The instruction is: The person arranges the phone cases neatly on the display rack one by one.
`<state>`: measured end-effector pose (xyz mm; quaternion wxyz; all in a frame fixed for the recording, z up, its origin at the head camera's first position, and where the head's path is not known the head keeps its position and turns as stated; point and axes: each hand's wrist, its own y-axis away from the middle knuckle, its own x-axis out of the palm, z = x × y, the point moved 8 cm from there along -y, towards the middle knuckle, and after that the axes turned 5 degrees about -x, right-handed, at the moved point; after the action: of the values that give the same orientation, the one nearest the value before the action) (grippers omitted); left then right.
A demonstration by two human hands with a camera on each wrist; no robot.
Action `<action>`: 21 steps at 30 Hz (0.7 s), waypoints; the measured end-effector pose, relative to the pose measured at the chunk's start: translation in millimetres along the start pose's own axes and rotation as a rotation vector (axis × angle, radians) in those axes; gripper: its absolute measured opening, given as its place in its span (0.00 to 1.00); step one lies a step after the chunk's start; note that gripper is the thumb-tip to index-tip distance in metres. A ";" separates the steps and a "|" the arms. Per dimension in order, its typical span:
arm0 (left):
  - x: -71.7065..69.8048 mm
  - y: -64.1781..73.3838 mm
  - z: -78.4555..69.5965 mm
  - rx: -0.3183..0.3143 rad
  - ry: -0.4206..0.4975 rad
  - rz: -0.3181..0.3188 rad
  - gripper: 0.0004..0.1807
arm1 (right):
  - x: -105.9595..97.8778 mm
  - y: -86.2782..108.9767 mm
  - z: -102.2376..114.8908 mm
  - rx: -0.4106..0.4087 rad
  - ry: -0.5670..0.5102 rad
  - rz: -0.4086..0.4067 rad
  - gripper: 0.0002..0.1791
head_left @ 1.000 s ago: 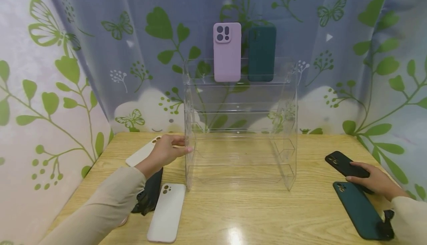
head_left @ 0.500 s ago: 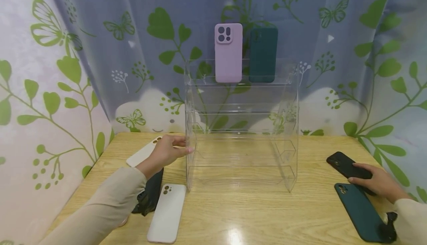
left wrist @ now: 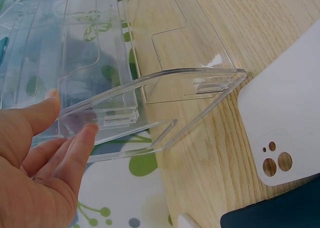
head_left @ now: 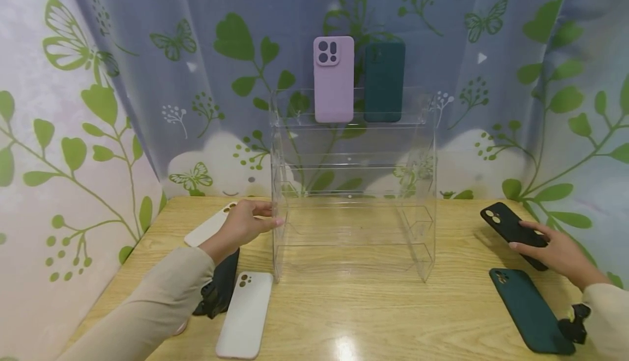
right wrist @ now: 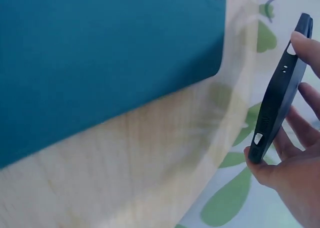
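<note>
A clear acrylic tiered display rack (head_left: 354, 243) stands mid-table. My left hand (head_left: 245, 222) pinches the edge of its left side panel; in the left wrist view thumb and fingers (left wrist: 75, 158) lie on either side of that panel. My right hand (head_left: 557, 252) grips a black phone case (head_left: 511, 230) by its long edges, tilted and raised off the table at the right. The right wrist view shows this case (right wrist: 280, 92) edge-on between thumb and fingers. Just below it lies a dark green phone case (head_left: 530, 312). On the rack's top tier stand a pink case (head_left: 334, 82) and a green case (head_left: 384, 82).
Left of the rack lie a white phone case (head_left: 245, 314), another white case (head_left: 208, 229) and a dark case (head_left: 228, 276) partly under the left sleeve. A pink edge (head_left: 182, 327) shows by the forearm. Patterned curtains (head_left: 196, 104) enclose the wooden table (head_left: 373, 317).
My right hand has lifted the black phone case off the table, raising its camera end. The left hand keeps its place on the rack.
</note>
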<state>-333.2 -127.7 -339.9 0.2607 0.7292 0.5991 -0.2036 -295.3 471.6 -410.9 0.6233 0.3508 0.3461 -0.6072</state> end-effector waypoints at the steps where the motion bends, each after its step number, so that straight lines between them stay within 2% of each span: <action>1: -0.1 0.1 0.1 0.000 0.000 0.000 0.31 | -1.0 -0.4 3.7 -0.002 0.001 -0.004 0.51; 9: -0.4 1.4 -0.2 0.007 -0.004 0.003 0.30 | -10.0 -3.3 33.0 -0.057 -0.021 -0.041 0.50; 15: -0.7 1.3 -1.4 0.004 0.000 0.002 0.30 | -16.5 -1.2 54.9 -0.084 -0.036 -0.120 0.49; 21: -0.5 1.4 -2.6 0.017 -0.003 0.005 0.30 | -24.6 1.2 76.6 -0.104 -0.105 -0.212 0.50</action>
<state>-332.0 -126.6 -337.4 0.2560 0.7324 0.5952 -0.2092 -294.2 418.5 -350.4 0.5901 0.2473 0.3793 -0.6684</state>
